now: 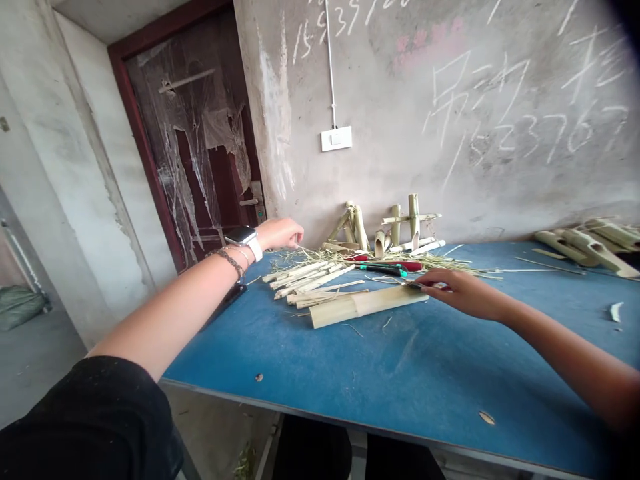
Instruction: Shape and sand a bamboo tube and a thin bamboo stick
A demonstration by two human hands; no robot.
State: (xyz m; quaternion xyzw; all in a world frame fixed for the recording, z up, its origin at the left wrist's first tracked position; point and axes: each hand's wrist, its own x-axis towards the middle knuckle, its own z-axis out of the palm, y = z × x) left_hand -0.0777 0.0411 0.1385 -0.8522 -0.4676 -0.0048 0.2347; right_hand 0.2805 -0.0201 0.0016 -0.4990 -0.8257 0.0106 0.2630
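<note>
My left hand (281,233), with a watch (241,235) on its wrist, is raised over the far left of the blue table. Its fingers are pinched together above a heap of thin bamboo shavings (320,255); what they hold, if anything, is too small to make out. On the right, my right hand (463,293) grips a small dark flat piece (415,285), mostly hidden by the fingers. That piece is at the right end of a split bamboo length (367,304) lying flat. Several narrow bamboo strips (305,277) lie behind it, on the left.
Green-and-black tools (383,269) and a red-handled one (411,265) lie among the shavings. Small bamboo constructions (354,227) stand against the wall. More bamboo pieces (590,245) are piled at the far right. The blue table (350,380) has its front edge nearest me.
</note>
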